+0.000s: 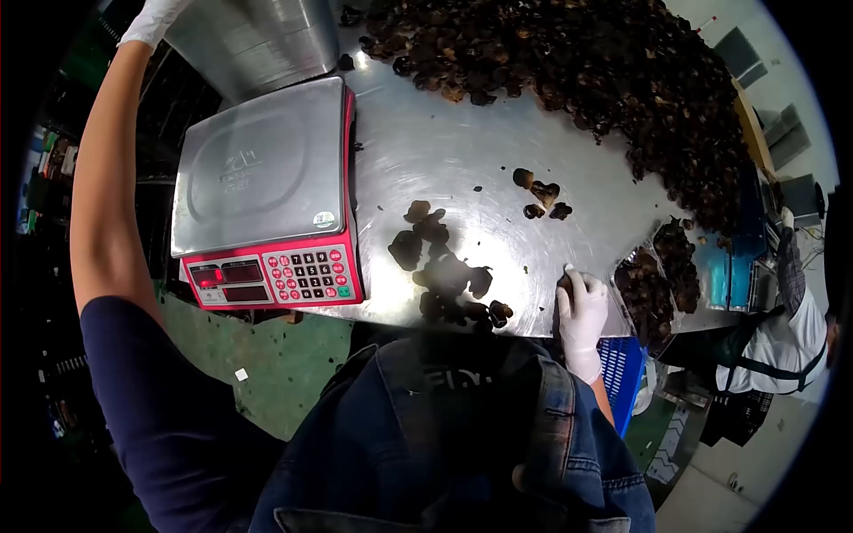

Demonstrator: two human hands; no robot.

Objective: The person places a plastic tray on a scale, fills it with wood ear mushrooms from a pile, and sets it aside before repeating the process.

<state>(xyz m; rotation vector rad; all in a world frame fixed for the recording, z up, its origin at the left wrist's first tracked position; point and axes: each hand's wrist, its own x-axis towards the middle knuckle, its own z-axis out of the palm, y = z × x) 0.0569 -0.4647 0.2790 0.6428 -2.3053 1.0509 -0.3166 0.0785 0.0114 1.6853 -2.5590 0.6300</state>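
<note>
My right hand (582, 320), in a white glove, is at the front edge of the steel table (418, 133). Its fingers are closed, and a dark brown dried mushroom piece (564, 282) shows at their tips. To its left lies a loose group of dark mushroom pieces (444, 271); a few more pieces (542, 191) lie farther in. My left hand (155, 22), also gloved, reaches out at the top left beside a metal bin (258, 44). The upper frame edge cuts off its fingers. A red scale (258, 186) with a bare steel pan stands below that bin.
A large heap of dark mushrooms (586, 62) covers the table's far right. Filled clear plastic bags (647, 289) lie right of my right hand, above a blue crate (622, 373). Another person (782, 342) works at the far right. Green floor (267, 364) shows below the scale.
</note>
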